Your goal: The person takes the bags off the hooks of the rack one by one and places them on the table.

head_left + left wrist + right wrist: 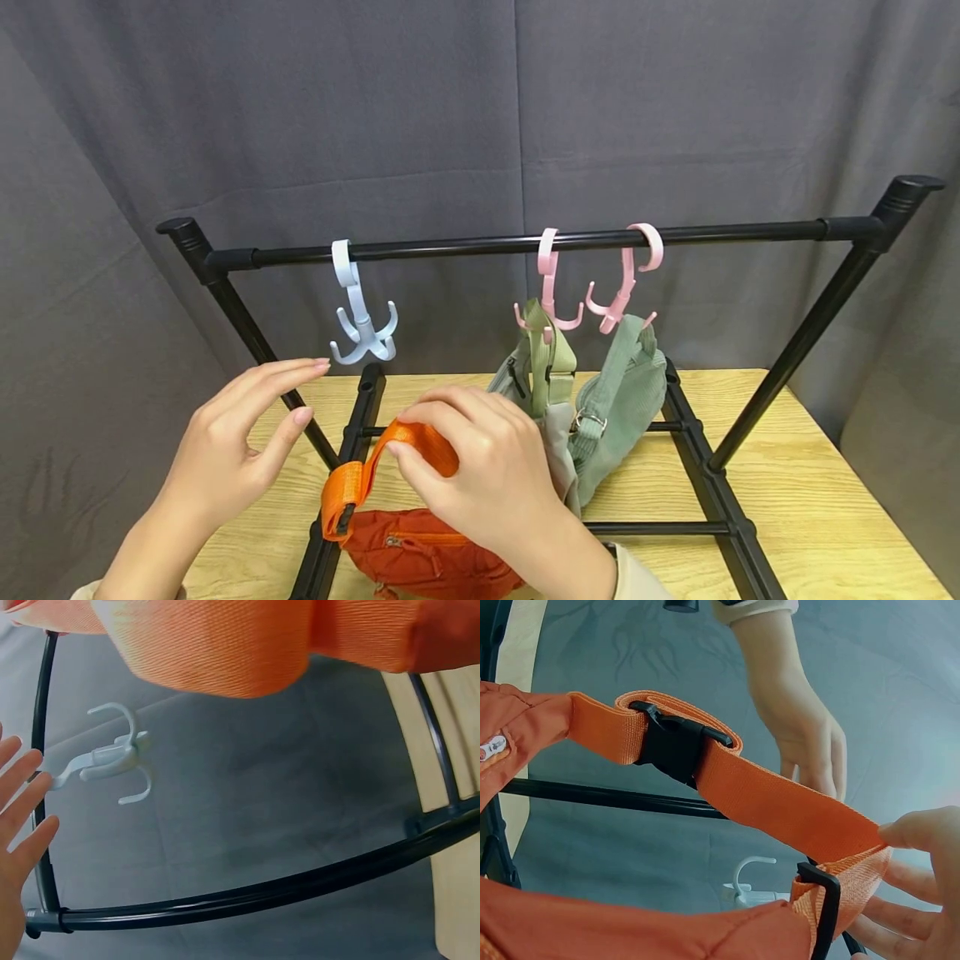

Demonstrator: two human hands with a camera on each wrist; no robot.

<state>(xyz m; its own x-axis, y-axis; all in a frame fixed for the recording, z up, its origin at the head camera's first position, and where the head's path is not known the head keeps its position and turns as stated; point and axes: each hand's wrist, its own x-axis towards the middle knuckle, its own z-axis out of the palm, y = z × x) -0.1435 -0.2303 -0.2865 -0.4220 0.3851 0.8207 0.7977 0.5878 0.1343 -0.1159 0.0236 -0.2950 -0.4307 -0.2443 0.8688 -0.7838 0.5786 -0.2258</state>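
Observation:
My right hand [487, 467] pinches the orange strap [423, 442] of a rust-red waist bag [435, 554], which hangs below it. In the right wrist view a black buckle [671, 742] sits on the strap, with the thumb and fingers [911, 829] gripping the strap's bend. My left hand [232, 442] is raised left of the bag, fingers extended and holding nothing. Just above and right of its fingertips, a light-blue four-prong hook [365, 333] hangs on the black rail [450, 247]. Nothing hangs from this hook.
Two pink hooks [550, 283] hang farther right on the rail. A grey-green bag [551, 400] and a sage-green bag [630, 408] hang there. The black rack's slanted posts [802, 342] and base bars [660, 528] stand on a wooden table [832, 500], before a grey curtain [450, 100].

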